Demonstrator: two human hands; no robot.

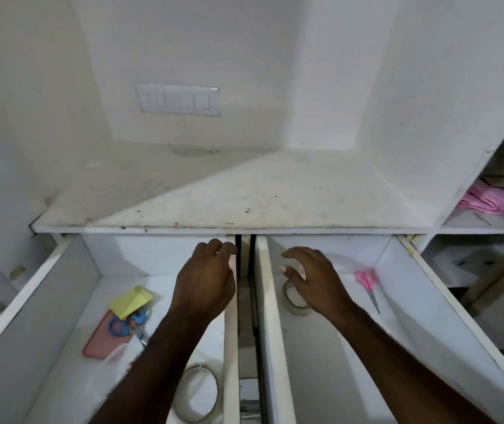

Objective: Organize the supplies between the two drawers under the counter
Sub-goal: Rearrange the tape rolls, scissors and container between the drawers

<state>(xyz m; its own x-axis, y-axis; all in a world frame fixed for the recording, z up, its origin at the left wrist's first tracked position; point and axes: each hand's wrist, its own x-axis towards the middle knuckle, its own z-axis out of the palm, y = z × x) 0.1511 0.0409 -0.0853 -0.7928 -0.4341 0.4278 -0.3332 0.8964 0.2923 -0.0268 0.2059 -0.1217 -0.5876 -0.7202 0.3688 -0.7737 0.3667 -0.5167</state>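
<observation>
Head view: my right hand (315, 281), fingers loose and empty, hovers over the tape roll (294, 299) in the right drawer (397, 301); left hand (206, 281) likewise empty. Light, rigid ring; I'd pinch its rim.

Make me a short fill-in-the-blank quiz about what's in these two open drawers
1. The pink scissors lie in the ____ drawer.
2. The scissors in the left drawer have ____ handles.
3. The yellow pad lies partly on top of the ____ phone case.
4. The right hand hovers over a roll of ____ in the right drawer.

Missing words: right; blue; pink; tape
</observation>
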